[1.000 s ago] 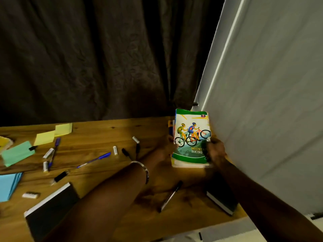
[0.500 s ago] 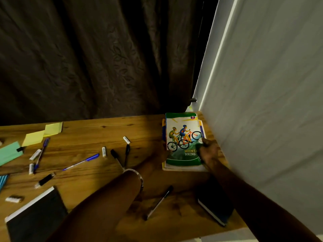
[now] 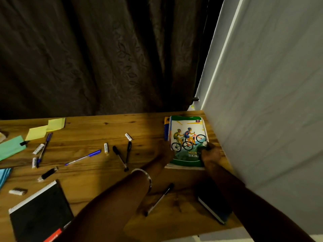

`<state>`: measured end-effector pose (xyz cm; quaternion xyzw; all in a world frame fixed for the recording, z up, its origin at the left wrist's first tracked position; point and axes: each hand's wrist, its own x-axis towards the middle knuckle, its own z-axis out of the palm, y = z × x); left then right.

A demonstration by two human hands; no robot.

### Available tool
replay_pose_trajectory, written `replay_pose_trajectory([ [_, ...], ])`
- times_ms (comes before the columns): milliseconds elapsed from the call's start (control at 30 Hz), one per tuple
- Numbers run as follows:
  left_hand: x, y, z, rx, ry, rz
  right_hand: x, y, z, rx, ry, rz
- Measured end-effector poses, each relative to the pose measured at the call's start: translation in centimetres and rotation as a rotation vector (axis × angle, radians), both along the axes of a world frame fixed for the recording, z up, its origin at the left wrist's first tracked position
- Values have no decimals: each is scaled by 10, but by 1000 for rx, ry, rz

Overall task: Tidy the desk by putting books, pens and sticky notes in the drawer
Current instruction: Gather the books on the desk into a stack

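A stack of books topped by a green and white "Mountain Biking" book (image 3: 187, 130) lies flat at the desk's far right corner. My left hand (image 3: 165, 153) grips the stack's lower left side and my right hand (image 3: 210, 153) grips its lower right corner, thumb on the cover. A black notebook (image 3: 40, 213) lies at the near left and a dark notebook (image 3: 215, 205) under my right forearm. A blue pen (image 3: 83, 157), two black pens (image 3: 120, 158) and another black pen (image 3: 159, 199) lie loose. Yellow sticky notes (image 3: 45, 129) and a green pad (image 3: 11, 147) sit far left. No drawer is in view.
The wooden desk (image 3: 104, 126) backs onto a dark curtain (image 3: 104, 58). A white wall (image 3: 271, 102) stands tight against the desk's right edge, beside the stack. Blue notes (image 3: 4, 175), more pens (image 3: 42, 149) and white caps (image 3: 17, 191) crowd the left side.
The book stack has settled flat onto the desk between my hands. My view has drifted to the right, so everything on the desk sits further left in the frame.
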<state>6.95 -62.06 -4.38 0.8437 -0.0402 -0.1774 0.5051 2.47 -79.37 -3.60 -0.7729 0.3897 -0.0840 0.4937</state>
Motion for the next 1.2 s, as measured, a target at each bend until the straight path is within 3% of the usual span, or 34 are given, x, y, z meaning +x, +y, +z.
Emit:
replay_pose_trajectory([
  [167, 7, -1, -24, 95, 3, 54, -7, 5, 6, 1, 35, 19],
  [433, -9, 3, -2, 161, 47, 63, -5, 2, 3, -12, 52, 90],
  [667, -15, 16, 10, 89, 28, 54, -8, 32, 16, -428, 132, 305],
  [833, -32, 89, 5, 328, 70, 15, 1, 79, 28, -594, 56, 552],
  [900, -26, 113, 8, 439, -28, 47, 5, 102, 33, -614, 49, 658],
  [1067, -38, 176, 44, 450, -228, 166, 10, 179, 34, -661, 60, 902],
  [1200, -72, 237, 64, 498, -257, 257, 1, 247, 37, -674, 13, 1027],
])
